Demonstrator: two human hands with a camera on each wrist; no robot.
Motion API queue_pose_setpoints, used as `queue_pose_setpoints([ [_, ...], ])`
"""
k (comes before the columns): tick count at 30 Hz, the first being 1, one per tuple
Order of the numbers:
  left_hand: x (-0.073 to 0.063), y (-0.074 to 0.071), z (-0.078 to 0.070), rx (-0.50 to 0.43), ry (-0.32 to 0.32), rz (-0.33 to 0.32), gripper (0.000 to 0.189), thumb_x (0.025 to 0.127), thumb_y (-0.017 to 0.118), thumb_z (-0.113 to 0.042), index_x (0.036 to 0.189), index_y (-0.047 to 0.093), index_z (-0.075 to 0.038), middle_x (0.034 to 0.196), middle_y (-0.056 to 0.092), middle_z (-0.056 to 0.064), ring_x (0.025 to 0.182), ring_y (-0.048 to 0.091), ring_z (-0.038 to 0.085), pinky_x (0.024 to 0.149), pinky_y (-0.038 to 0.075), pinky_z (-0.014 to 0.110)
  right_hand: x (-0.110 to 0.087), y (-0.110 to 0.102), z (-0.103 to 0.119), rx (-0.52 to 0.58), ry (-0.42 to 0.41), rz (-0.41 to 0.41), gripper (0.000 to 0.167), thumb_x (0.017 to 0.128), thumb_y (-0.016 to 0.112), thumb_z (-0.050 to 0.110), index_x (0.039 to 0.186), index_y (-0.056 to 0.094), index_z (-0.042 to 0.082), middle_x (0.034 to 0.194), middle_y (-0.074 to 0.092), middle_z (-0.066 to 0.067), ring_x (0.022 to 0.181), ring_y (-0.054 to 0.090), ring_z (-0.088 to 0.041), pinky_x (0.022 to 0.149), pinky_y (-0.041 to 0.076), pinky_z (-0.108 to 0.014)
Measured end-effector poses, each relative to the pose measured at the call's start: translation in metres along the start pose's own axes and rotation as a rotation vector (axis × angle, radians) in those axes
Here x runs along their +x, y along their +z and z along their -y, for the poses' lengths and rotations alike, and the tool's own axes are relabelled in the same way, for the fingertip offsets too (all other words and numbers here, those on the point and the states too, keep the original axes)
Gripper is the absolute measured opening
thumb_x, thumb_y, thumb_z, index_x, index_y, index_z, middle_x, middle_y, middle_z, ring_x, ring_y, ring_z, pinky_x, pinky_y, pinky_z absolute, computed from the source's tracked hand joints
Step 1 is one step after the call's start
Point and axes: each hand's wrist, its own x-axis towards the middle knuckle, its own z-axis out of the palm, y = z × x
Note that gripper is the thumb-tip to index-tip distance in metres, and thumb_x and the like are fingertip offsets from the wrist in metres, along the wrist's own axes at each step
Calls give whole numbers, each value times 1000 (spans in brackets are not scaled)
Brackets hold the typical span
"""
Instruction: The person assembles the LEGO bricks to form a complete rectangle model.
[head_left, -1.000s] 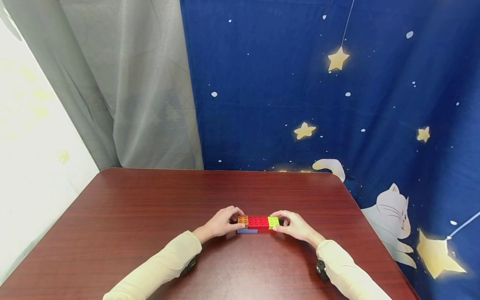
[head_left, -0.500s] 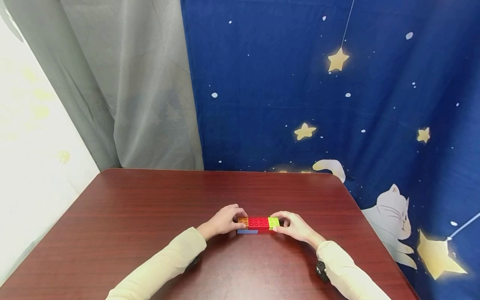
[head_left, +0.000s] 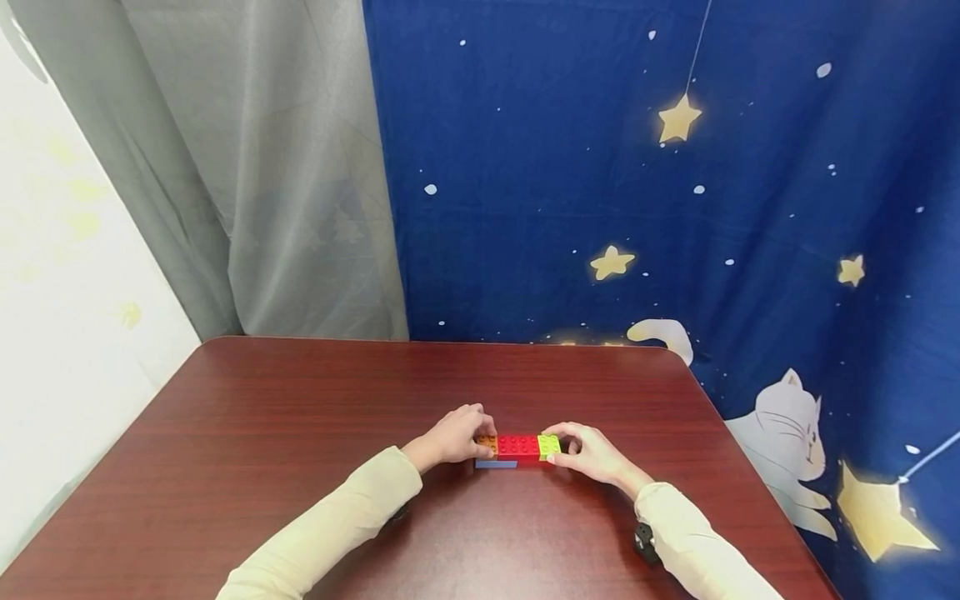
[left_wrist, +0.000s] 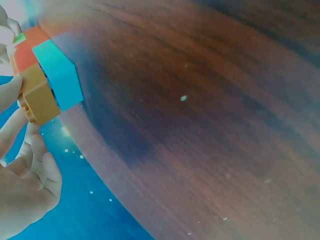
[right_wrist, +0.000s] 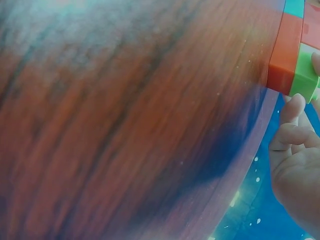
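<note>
Two layers of toy building bricks form a short bar near the middle of the table. On top sit an orange-brown brick (left_wrist: 44,104), a red brick (head_left: 518,445) and a lime green brick (head_left: 548,444), left to right. Beneath them lie a blue brick (left_wrist: 61,75) at the left and a second red brick (right_wrist: 285,52) at the right. My left hand (head_left: 453,437) pinches the orange-brown brick, thumb on the near side and fingers at the far side. With thumb and fingers, my right hand (head_left: 595,455) holds the lime green brick at the opposite end.
A dark red wooden table (head_left: 337,392) lies under the bricks. Behind it hang a grey curtain (head_left: 315,208) and a blue curtain (head_left: 525,208) printed with stars and a cat. A pale panel (head_left: 82,275) stands along the left side.
My left hand and forearm have shifted slightly forward and to the right, with the fingers covering more of the orange-brown brick. The right hand and the bar stay nearly where they were.
</note>
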Motion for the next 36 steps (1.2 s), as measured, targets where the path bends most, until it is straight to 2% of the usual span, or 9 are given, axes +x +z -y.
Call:
queue_pose_setpoints([
  [4,-2,4,2,10,-20,-12,21,71,74,-25,86,66,-12,75,47,-4,69,44,9,61,39,25,1,0,-1,-5,-2,5,37,75,70,24,109,58,16,91,56,5,54,46,-11,49,40,-23],
  [6,-3,4,2,2,-52,2,22,72,73,-27,88,66,-14,76,46,-4,70,43,10,61,38,25,1,0,-1,0,0,8,36,76,70,25,109,58,17,91,56,5,53,46,-10,49,40,-23],
  [11,-5,4,2,-39,-45,-35,23,72,72,-27,91,67,-14,77,46,-4,70,42,9,60,36,25,1,-2,-1,5,9,0,37,76,70,25,110,58,17,91,57,5,52,47,-11,49,41,-23],
  [15,-9,6,8,-55,-25,-59,27,74,70,-28,96,66,-13,79,49,-3,72,44,10,62,37,26,1,-2,0,20,13,-3,37,75,70,25,109,58,17,92,57,5,54,48,-13,49,42,-24],
  [20,-17,8,18,-155,-23,-86,28,75,71,-22,96,60,-6,82,57,0,71,52,12,64,43,24,1,-1,0,38,9,13,37,76,70,24,110,58,17,92,57,3,54,48,-13,49,42,-24],
  [23,-20,10,22,-211,-17,-100,24,75,70,-18,92,58,-6,81,60,2,70,54,14,63,44,24,1,1,-1,44,3,9,37,76,70,23,110,58,16,93,57,2,53,48,-12,48,41,-23],
  [29,-21,11,25,-238,-3,-114,21,74,71,-16,88,59,-7,79,60,3,67,53,15,61,44,24,0,1,0,82,-17,6,38,76,70,19,111,58,10,95,58,-4,52,47,-15,47,40,-24],
  [36,-22,14,27,-364,-50,-102,21,75,71,-14,90,58,-6,82,61,4,67,53,12,63,45,25,1,0,-1,56,24,25,38,76,69,24,111,57,16,94,56,2,53,49,-12,48,42,-24],
])
